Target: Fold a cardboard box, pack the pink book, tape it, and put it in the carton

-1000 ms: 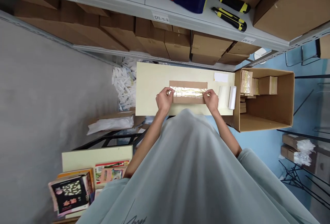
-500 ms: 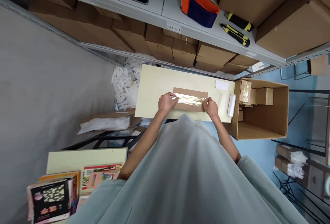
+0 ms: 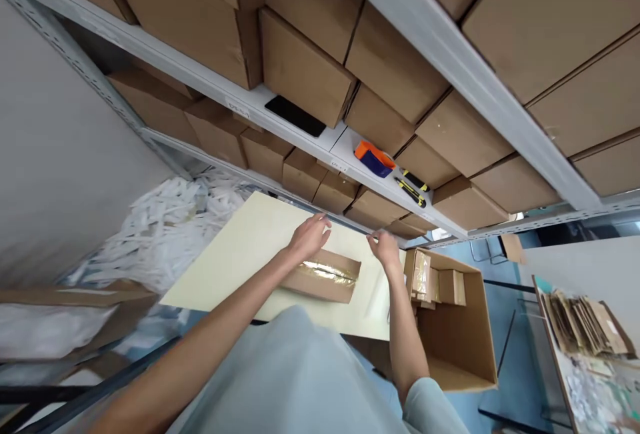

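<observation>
Hands (image 3: 307,238) lifted off box (image 3: 323,279), shelf (image 3: 345,145) beyond, carton (image 3: 465,331) near

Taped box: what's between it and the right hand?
Only bare pale tabletop shows between the taped box and the right hand, in the head view.

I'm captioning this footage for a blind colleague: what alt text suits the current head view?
A person's left hand and right hand extend just beyond a taped cardboard box on a pale tabletop. To the right, a large open carton holds smaller boxes; behind, grey shelves carry rows of brown boxes.
</observation>
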Motion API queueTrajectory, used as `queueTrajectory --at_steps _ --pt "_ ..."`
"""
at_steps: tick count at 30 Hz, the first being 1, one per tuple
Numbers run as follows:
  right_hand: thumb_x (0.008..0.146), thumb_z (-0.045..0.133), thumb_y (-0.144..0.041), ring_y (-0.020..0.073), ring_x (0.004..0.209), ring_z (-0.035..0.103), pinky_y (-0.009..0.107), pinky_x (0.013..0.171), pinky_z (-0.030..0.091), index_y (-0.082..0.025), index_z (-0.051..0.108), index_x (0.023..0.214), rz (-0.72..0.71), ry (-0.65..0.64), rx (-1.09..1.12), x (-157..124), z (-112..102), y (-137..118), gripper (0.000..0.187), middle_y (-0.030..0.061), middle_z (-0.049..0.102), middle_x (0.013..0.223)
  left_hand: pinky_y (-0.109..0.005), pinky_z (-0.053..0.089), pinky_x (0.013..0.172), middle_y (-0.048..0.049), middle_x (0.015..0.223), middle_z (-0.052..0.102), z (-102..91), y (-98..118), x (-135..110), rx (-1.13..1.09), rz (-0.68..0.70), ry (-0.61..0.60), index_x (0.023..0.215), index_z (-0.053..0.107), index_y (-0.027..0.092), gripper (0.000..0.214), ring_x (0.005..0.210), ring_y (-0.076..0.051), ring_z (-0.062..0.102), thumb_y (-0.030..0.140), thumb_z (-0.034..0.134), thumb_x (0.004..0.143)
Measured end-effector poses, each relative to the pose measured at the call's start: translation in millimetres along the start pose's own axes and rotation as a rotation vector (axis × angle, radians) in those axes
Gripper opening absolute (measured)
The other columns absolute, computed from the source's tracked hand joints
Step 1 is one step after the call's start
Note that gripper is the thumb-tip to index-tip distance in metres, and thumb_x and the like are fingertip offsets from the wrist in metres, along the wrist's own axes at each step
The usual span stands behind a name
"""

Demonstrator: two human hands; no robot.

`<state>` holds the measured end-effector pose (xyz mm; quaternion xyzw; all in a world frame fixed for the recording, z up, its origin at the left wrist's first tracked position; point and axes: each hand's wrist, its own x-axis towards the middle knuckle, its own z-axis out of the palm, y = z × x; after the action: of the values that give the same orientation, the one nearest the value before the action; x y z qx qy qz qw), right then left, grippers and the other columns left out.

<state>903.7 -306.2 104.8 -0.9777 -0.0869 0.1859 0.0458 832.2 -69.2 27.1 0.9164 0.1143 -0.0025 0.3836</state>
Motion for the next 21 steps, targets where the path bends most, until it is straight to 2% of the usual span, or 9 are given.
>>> queueTrajectory --at_steps 3,5,7,9,12,17,19,21 --pt "0.114 0.054 -0.039 0.033 0.133 0.074 0.04 0.113 0.054 -0.02 0.07 0.149 -0.22 0.287 0.02 51.1 -72.7 -30.0 0.042 0.0187 0.079 0.138 -0.039 0.059 0.112 -0.0099 0.133 0.08 -35.1 65.7 57.8 -0.083 0.178 0.1 0.11 0.08 0.027 0.023 0.125 -0.031 0.076 0.023 0.06 0.1" --pt "0.113 0.051 -0.03 0.0314 0.143 0.067 0.04 0.12 0.05 -0.015 0.065 0.151 -0.35 0.404 -0.003 80.9 -109.5 -54.4 0.043 0.0204 0.072 0.15 -0.039 0.059 0.111 -0.011 0.128 0.081 -55.2 108.1 85.0 -0.123 0.235 0.186 0.116 0.081 0.025 0.026 0.122 -0.03 0.077 0.021 0.06 0.101" --pt "0.109 0.052 -0.021 0.0305 0.146 0.064 0.04 0.123 0.049 -0.013 0.063 0.15 -0.36 0.399 -0.06 103.5 -130.6 -76.9 0.044 0.0214 0.067 0.156 -0.039 0.059 0.111 -0.0125 0.128 0.082 -66.4 138.9 98.4 -0.161 0.229 0.249 0.121 0.081 0.022 0.028 0.123 -0.031 0.077 0.019 0.061 0.102" --pt "0.106 0.052 -0.015 0.0301 0.144 0.066 0.04 0.121 0.049 -0.012 0.061 0.15 -0.297 0.334 -0.112 118.4 -136.3 -93.9 0.046 0.0219 0.068 0.155 -0.04 0.059 0.11 -0.013 0.13 0.082 -66.6 153.8 99.0 -0.203 0.192 0.277 0.123 0.08 0.021 0.029 0.123 -0.03 0.077 0.017 0.06 0.103" --pt "0.107 0.051 -0.015 0.0324 0.138 0.07 0.044 0.12 0.05 -0.008 0.057 0.151 -0.225 0.288 -0.135 129.7 -129.2 -106.9 0.045 0.0252 0.074 0.145 -0.04 0.061 0.106 -0.0115 0.132 0.082 -53.1 149.4 84.9 -0.262 0.156 0.26 0.122 0.079 0.022 0.028 0.12 -0.029 0.079 0.016 0.06 0.103" --pt "0.107 0.049 -0.016 0.0347 0.134 0.072 0.046 0.121 0.048 -0.004 0.054 0.149 -0.209 0.323 -0.085 128.3 -119.1 -104.1 0.044 0.029 0.075 0.138 -0.039 0.063 0.104 -0.0096 0.124 0.083 -35.6 110.7 52.2 -0.345 0.118 0.254 0.114 0.079 0.024 0.023 0.115 -0.028 0.081 0.015 0.062 0.1" --pt "0.107 0.049 -0.021 0.0345 0.131 0.073 0.046 0.119 0.051 -0.008 0.056 0.146 -0.244 0.373 0.068 113.7 -105.9 -96.9 0.041 0.0262 0.076 0.137 -0.039 0.064 0.105 -0.0092 0.121 0.083 -33.7 92.6 33.7 -0.429 0.131 0.284 0.114 0.078 0.024 0.022 0.113 -0.026 0.081 0.016 0.062 0.1" --pt "0.107 0.05 -0.032 0.0331 0.127 0.074 0.046 0.114 0.055 -0.014 0.059 0.139 -0.311 0.401 0.337 85.3 -77.5 -86.8 0.038 0.0221 0.077 0.134 -0.038 0.066 0.104 -0.0081 0.122 0.083 -31.8 74.8 6.7 -0.545 0.138 0.329 0.118 0.076 0.024 0.023 0.11 -0.023 0.081 0.02 0.062 0.1"
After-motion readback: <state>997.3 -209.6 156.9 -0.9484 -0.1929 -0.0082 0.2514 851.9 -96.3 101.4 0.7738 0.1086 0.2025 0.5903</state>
